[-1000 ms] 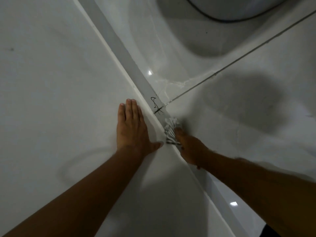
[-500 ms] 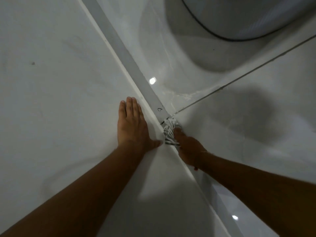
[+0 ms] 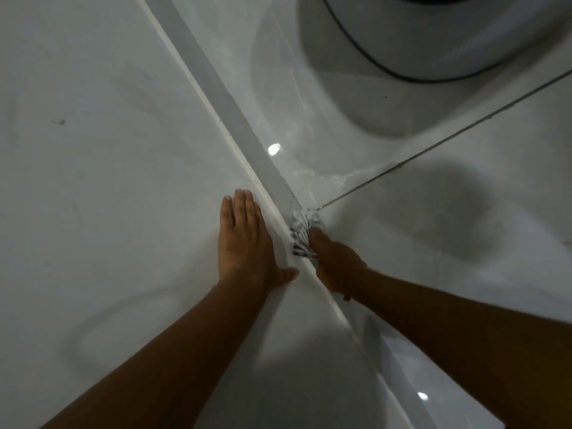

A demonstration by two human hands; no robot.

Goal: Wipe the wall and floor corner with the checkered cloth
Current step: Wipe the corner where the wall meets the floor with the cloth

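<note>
One cloth (image 3: 302,233), farther up corner

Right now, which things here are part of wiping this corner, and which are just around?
In the job:
cloth, bunched in the right hand
grey strip along the corner
wall, with the left hand flat on it
floor

Just around:
white round thing
dark speck

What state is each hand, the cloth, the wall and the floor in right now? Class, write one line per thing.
Left hand: open, flat on the wall.
Right hand: closed on the cloth.
Cloth: bunched, pressed into the corner strip.
Wall: one small dark speck on it.
Floor: glossy, shadowed, with a pale smear by the grout line.
</note>
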